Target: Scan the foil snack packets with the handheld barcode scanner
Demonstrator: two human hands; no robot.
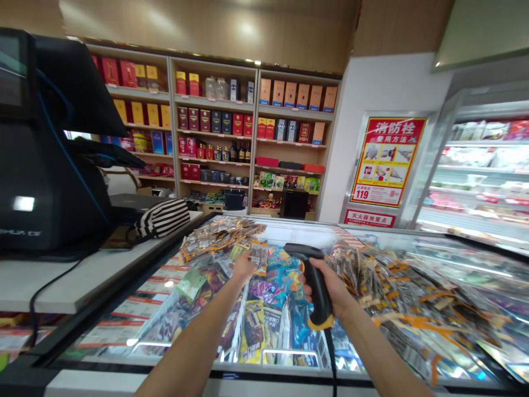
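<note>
My right hand (328, 284) is wrapped round the grip of a black and yellow barcode scanner (317, 292), its head pointing left and its cable hanging down. In my left hand (243, 266), a small clear snack packet (259, 257) with orange edges is pinched, held left of the scanner. Both hands are above the glass top of a chest freezer (177, 298). A pile of similar packets (223, 234) lies on the glass behind my left hand. A larger heap of packets (413, 298) spreads to the right of my right forearm.
On the left counter (49, 284) stand a black checkout terminal (49, 165) and a striped pouch (163, 218). Shelves of boxed goods (215, 121) line the back wall. A red and yellow fire hydrant sign (388, 160) hangs beside a lit display fridge (483, 165).
</note>
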